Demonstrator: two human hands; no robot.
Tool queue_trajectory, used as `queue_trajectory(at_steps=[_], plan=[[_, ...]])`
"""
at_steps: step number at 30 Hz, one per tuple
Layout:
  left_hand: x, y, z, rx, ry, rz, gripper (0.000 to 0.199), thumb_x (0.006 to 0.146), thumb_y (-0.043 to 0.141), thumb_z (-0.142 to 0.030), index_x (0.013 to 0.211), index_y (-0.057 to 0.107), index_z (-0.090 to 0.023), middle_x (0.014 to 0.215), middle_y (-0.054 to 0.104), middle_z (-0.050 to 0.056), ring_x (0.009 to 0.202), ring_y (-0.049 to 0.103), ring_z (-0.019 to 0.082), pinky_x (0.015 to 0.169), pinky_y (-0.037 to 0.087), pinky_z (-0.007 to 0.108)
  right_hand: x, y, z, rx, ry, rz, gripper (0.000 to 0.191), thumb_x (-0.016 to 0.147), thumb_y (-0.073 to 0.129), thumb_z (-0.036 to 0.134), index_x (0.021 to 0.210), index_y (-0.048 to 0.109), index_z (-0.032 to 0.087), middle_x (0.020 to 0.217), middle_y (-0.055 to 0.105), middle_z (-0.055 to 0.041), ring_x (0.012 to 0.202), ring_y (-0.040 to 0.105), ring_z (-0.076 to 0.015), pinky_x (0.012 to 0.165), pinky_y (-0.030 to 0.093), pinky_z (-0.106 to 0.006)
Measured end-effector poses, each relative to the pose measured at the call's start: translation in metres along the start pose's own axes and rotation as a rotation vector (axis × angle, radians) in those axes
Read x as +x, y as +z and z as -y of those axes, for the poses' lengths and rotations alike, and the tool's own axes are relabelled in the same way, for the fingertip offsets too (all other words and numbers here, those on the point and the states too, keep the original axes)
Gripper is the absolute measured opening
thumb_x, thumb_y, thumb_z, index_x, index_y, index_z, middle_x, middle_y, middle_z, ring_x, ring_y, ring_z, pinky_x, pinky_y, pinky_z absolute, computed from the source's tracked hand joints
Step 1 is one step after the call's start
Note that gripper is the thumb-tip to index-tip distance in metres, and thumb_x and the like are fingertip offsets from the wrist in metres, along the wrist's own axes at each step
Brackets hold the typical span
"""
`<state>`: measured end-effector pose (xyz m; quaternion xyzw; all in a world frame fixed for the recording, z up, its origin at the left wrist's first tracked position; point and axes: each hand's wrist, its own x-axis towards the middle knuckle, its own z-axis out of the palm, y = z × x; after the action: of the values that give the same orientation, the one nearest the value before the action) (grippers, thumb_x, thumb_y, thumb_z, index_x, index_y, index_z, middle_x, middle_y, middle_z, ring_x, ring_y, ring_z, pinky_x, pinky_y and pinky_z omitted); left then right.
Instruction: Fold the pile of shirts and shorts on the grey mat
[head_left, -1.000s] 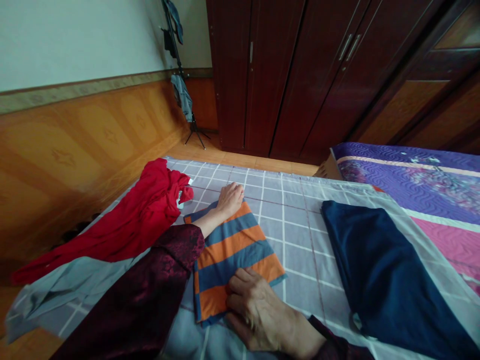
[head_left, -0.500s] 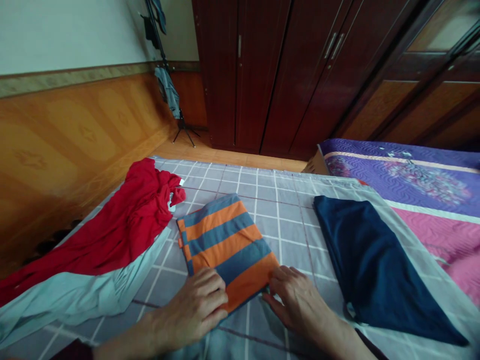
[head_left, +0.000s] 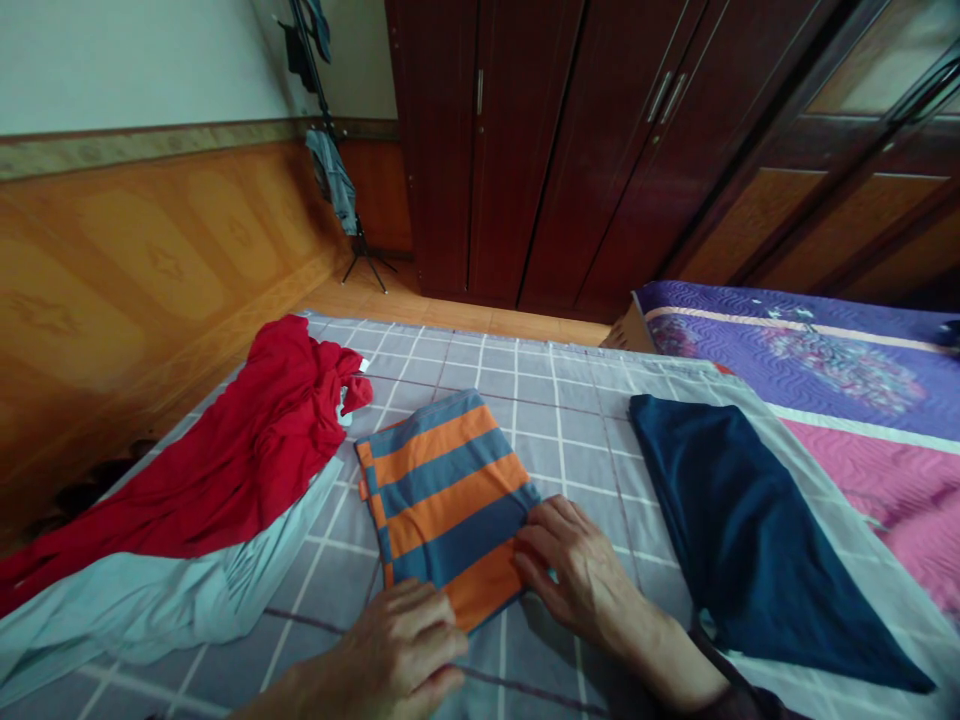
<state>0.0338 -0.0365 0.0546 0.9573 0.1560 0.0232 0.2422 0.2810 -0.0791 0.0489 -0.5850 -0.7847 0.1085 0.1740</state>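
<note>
A folded garment with orange and blue-grey stripes lies on the checked bed sheet in front of me. My left hand has its bent fingers on the near left corner, which it covers. At the right edge, my right hand holds the cloth between curled fingers and thumb. To the right lies a folded dark navy garment, touched by neither hand.
A red garment is heaped at the left over a pale mint cloth. Beyond the grey checked sheet stand a dark red wardrobe and a coat rack. A purple and pink bedspread spreads at the right.
My right hand has moved up along the garment's right edge. The left hand has slid slightly down and right, baring more of the left edge.
</note>
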Motion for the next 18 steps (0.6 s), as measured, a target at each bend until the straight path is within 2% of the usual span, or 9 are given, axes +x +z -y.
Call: queue_trajectory(at_steps=[2,4,7,10,13,16,18], plan=[[-0.005,-0.002,0.000,0.027,-0.070,-0.029,0.021,0.082,0.066,-0.027,0.101,0.058,-0.024,0.098,0.064,0.003,0.089,0.058,0.019,0.079,0.044,0.028,-0.005,0.001,-0.001,-0.016,-0.008,-0.021,0.015,0.083,0.055,0.016,0.095,0.063,0.018,0.103,0.059,-0.0104,0.096,0.052,-0.0253,0.082,0.047,-0.041],[-0.007,0.000,0.000,0.053,-0.082,-0.009,0.026,0.080,0.068,-0.028,0.103,0.057,-0.024,0.100,0.063,0.003,0.090,0.058,0.020,0.080,0.045,0.029,-0.008,0.006,-0.006,-0.038,0.017,-0.036,0.017,0.084,0.055,0.017,0.100,0.061,0.018,0.107,0.059,-0.0113,0.096,0.053,-0.0249,0.080,0.048,-0.039],[-0.010,0.010,0.002,0.046,-0.078,0.006,0.018,0.080,0.067,-0.022,0.096,0.058,-0.024,0.093,0.064,0.001,0.085,0.059,0.017,0.077,0.045,0.026,-0.010,0.015,-0.016,-0.104,0.123,-0.096,0.020,0.087,0.051,0.022,0.105,0.058,0.016,0.100,0.060,-0.0112,0.090,0.057,-0.0239,0.072,0.050,-0.036],[-0.012,0.017,0.003,-0.056,-0.159,-0.033,0.019,0.076,0.071,-0.021,0.090,0.060,-0.023,0.087,0.064,0.000,0.079,0.060,0.015,0.071,0.045,0.022,-0.013,0.020,-0.022,-0.168,0.269,-0.136,0.029,0.087,0.053,0.031,0.112,0.055,0.016,0.089,0.061,-0.0084,0.079,0.062,-0.0238,0.061,0.049,-0.033],[-0.012,0.013,0.002,-0.243,-0.307,-0.013,0.016,0.073,0.070,-0.016,0.085,0.062,-0.024,0.079,0.063,-0.004,0.069,0.059,0.011,0.063,0.043,0.018,-0.014,0.017,-0.020,-0.114,0.443,-0.031,0.023,0.087,0.053,0.038,0.101,0.057,0.020,0.082,0.064,-0.0038,0.068,0.065,-0.0207,0.054,0.043,-0.029],[-0.007,-0.004,0.007,-0.401,-0.404,0.012,0.017,0.076,0.062,-0.012,0.088,0.065,-0.024,0.076,0.062,-0.005,0.065,0.058,0.008,0.061,0.042,0.016,-0.011,0.010,-0.013,-0.040,0.618,0.085,0.017,0.084,0.055,0.040,0.086,0.057,0.023,0.074,0.066,-0.0017,0.068,0.066,-0.0219,0.054,0.037,-0.028],[-0.001,-0.018,0.018,-0.410,-0.436,-0.039,0.014,0.079,0.057,-0.015,0.088,0.065,-0.023,0.076,0.062,-0.004,0.065,0.058,0.009,0.061,0.043,0.017,-0.007,0.007,-0.009,0.005,0.678,0.107,0.016,0.081,0.057,0.039,0.079,0.056,0.023,0.069,0.065,-0.0014,0.066,0.064,-0.0216,0.054,0.033,-0.028]])
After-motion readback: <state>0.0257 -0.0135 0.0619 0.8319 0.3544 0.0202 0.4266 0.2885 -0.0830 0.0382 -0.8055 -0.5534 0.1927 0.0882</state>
